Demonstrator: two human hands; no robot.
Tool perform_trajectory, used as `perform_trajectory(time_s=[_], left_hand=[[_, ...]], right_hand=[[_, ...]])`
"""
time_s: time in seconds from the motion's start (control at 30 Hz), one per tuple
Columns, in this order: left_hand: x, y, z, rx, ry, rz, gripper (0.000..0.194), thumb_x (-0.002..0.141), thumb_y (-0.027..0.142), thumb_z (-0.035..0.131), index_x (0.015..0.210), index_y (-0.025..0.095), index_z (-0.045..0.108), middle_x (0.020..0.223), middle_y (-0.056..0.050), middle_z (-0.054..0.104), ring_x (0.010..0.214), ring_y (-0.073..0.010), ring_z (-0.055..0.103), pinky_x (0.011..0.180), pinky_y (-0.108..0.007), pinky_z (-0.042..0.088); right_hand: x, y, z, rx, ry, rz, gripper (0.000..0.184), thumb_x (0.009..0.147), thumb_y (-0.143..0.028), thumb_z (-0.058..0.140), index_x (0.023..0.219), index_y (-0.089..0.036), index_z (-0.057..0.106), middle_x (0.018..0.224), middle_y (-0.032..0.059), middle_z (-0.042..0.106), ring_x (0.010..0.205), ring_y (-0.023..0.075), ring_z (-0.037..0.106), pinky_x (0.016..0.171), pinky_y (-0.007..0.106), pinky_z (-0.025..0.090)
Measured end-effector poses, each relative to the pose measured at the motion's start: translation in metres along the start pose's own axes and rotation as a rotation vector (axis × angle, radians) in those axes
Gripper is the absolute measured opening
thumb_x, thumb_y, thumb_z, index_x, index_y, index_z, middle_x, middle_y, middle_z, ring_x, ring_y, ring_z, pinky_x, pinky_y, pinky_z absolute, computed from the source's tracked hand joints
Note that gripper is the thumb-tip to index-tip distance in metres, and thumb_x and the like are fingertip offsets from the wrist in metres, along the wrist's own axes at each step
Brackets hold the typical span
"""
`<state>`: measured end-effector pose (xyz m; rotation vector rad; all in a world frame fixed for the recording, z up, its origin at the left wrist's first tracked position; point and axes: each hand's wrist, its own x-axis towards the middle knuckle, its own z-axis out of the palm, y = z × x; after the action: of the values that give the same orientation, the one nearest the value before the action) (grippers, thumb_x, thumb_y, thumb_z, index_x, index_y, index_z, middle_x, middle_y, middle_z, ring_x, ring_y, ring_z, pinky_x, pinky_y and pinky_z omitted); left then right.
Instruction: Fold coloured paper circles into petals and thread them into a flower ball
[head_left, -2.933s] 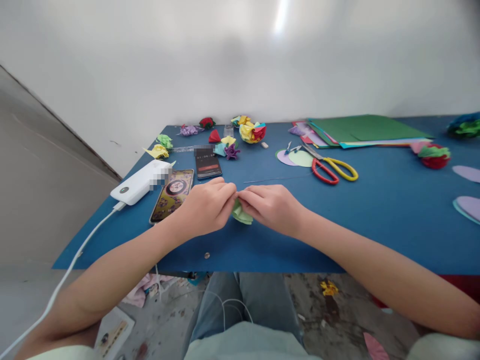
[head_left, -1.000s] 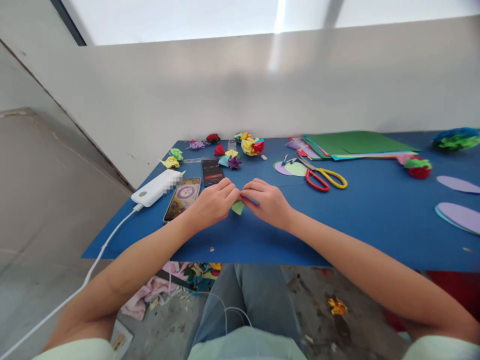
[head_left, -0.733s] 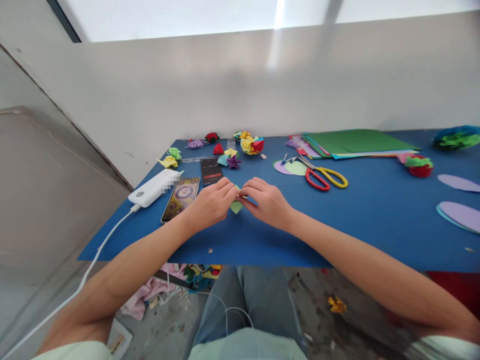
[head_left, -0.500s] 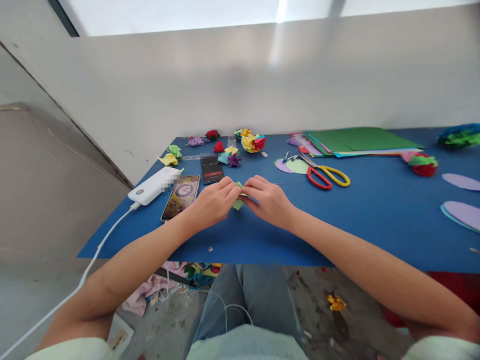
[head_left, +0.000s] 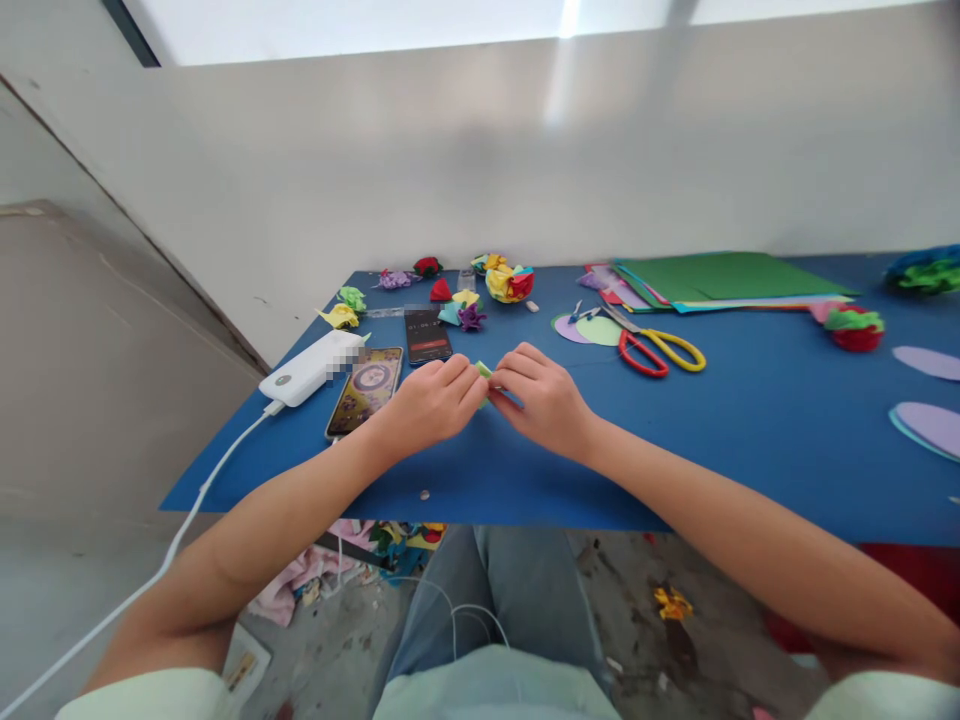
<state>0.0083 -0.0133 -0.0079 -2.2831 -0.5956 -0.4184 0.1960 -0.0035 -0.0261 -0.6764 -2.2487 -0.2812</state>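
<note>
Over the middle of the blue table (head_left: 675, 450), my left hand (head_left: 439, 402) and my right hand (head_left: 544, 400) meet at the fingertips. Both are closed on one small piece of light green paper (head_left: 484, 370). Most of the paper is covered by my fingers, so its shape is hard to make out. Just left of my left hand lies a phone (head_left: 366, 390), with a second, dark phone (head_left: 427, 337) behind it. To the right of my right hand rest scissors (head_left: 660, 350) with one red and one yellow handle, their blades near pale green and purple paper ovals (head_left: 598, 331).
A white power bank (head_left: 311, 368) with a cable lies at the left. Several crumpled paper flowers (head_left: 510, 284) stand along the back. A stack of coloured paper (head_left: 735, 278) sits at the back right, with purple ovals (head_left: 930, 428) at the right edge. Scraps litter the floor.
The green paper now shows less between my fingers; its lower part, seen hanging below before, is mostly covered. My hands stay in nearly the same place. The view has shifted slightly.
</note>
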Motion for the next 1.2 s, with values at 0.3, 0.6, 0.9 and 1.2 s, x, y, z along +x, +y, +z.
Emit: perform_trajectory(time_s=[0.3,0.6,0.9,1.2], left_hand=[[-0.0035,-0.0023,0.0047,0.011,0.103,-0.047,0.023,0.09,0.028,0.04,0.07,0.017,0.046,0.065,-0.003,0.045,0.064,-0.0172,0.042,0.059,-0.032,0.035],[-0.0005,-0.0051,0.0,-0.399,0.105,-0.186,0.01,0.086,0.021,0.043,0.085,0.015,0.05,0.081,-0.007,0.056,0.081,-0.0184,0.046,0.074,-0.032,0.043],[-0.001,-0.0038,0.0046,-0.437,0.046,-0.303,0.014,0.086,0.022,0.04,0.075,0.016,0.047,0.073,-0.005,0.052,0.075,-0.017,0.045,0.067,-0.029,0.041],[-0.0007,-0.0024,0.004,-0.431,-0.006,-0.29,0.017,0.087,0.022,0.035,0.074,0.017,0.044,0.07,-0.005,0.049,0.074,-0.0178,0.043,0.064,-0.028,0.038]], right_hand=[[-0.0004,-0.0069,-0.0017,0.044,-0.005,-0.026,0.021,0.089,-0.02,0.041,0.092,-0.014,0.061,0.087,0.0071,0.06,0.079,0.0169,0.048,0.075,0.031,0.044],[-0.0013,-0.0059,-0.0009,-0.118,0.029,-0.027,0.02,0.088,-0.021,0.042,0.09,-0.014,0.062,0.083,0.0058,0.063,0.074,0.0163,0.052,0.069,0.032,0.036],[-0.0009,-0.0074,-0.0002,-0.143,0.007,-0.001,0.022,0.09,-0.021,0.04,0.091,-0.014,0.061,0.083,0.0061,0.063,0.075,0.0165,0.052,0.072,0.032,0.034],[-0.0016,-0.0048,0.0007,-0.096,-0.015,0.012,0.022,0.089,-0.021,0.041,0.089,-0.014,0.063,0.083,0.0062,0.064,0.076,0.0165,0.054,0.072,0.032,0.036]])
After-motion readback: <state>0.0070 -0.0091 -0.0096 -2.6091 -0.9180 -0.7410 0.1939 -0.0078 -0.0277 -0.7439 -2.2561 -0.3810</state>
